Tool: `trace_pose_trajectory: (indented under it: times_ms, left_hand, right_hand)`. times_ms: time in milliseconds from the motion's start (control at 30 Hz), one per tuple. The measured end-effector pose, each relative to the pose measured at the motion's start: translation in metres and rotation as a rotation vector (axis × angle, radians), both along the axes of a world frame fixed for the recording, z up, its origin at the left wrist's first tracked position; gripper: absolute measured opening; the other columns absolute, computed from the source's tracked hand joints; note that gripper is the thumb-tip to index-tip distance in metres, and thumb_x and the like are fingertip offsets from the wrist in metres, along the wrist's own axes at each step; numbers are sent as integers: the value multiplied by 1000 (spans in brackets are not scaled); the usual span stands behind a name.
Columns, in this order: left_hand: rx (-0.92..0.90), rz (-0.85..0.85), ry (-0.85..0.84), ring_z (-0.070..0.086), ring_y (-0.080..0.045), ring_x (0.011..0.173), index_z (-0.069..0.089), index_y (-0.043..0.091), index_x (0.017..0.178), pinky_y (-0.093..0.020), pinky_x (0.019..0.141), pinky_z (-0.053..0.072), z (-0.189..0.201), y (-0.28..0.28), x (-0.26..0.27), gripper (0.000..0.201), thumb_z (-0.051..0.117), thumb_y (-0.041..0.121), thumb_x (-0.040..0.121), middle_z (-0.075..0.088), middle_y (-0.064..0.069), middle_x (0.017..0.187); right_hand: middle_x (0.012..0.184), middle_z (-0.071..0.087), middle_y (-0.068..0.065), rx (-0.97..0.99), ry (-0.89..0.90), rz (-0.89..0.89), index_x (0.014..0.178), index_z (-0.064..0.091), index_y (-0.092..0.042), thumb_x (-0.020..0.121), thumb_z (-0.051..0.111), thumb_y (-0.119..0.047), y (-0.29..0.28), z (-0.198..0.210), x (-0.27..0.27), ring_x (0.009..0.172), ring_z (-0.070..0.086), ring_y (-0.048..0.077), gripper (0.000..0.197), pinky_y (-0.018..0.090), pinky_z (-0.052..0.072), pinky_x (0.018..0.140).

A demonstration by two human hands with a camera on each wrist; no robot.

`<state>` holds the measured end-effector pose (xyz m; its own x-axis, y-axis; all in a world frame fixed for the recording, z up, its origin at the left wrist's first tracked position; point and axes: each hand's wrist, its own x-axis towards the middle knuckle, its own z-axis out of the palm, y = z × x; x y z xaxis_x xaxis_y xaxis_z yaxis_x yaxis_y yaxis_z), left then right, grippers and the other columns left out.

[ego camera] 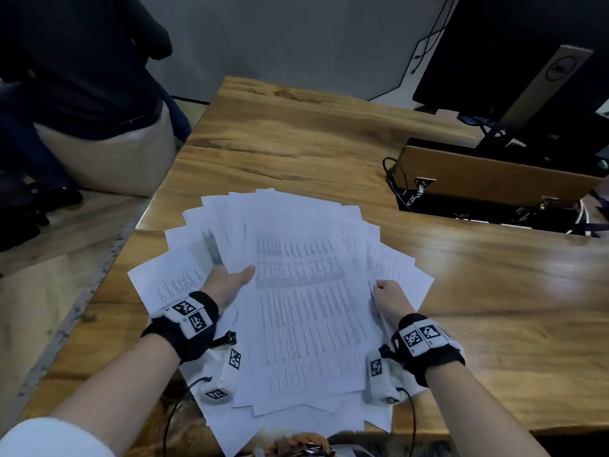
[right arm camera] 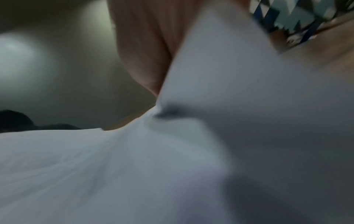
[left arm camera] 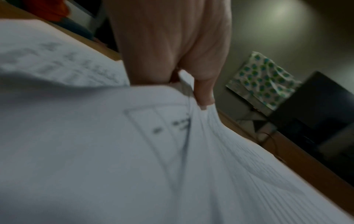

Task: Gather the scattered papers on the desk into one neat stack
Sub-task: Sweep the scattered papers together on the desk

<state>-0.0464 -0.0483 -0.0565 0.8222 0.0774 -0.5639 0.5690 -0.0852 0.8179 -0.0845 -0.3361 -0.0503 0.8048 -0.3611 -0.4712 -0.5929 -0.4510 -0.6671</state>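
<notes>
Both hands hold a fanned sheaf of papers over the bench.

The left hand (ego camera: 227,282) grips the left side of the papers (ego camera: 296,291), thumb lying on top and fingers tucked underneath; the left wrist view shows the sheets pinched at the thumb. The right hand (ego camera: 390,300) grips the right side, fingers curled round the edge. The printed sheets spread out in a fan, unaligned, raised near the front edge of the wooden bench (ego camera: 329,143). Beyond to the right sit an open cable hatch (ego camera: 494,199) and a monitor stand (ego camera: 543,84).
</notes>
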Motion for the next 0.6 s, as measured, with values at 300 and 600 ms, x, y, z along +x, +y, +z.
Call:
trace_pose_trajectory:
  times_ms: [300, 600]
  left_hand:
    - [-44, 40, -22, 56, -27, 115, 52, 3, 127, -39, 101, 41, -1, -9, -2, 53, 69, 23, 81, 61, -10, 124]
    - [-49, -156, 39, 51, -33, 124, 42, 8, 138, -50, 107, 39, -6, 1, 1, 89, 75, 48, 66, 56, -10, 136]
  right_hand:
    - [109, 54, 7, 181, 9, -68, 108, 62, -7, 99, 21, -44, 1, 7, -9, 105, 53, 26, 56, 30, 37, 91]
    - [82, 68, 14, 210, -5, -60, 100, 62, 7, 91, 54, -35, 6, 13, -2, 68, 61, 21, 43, 21, 49, 57]
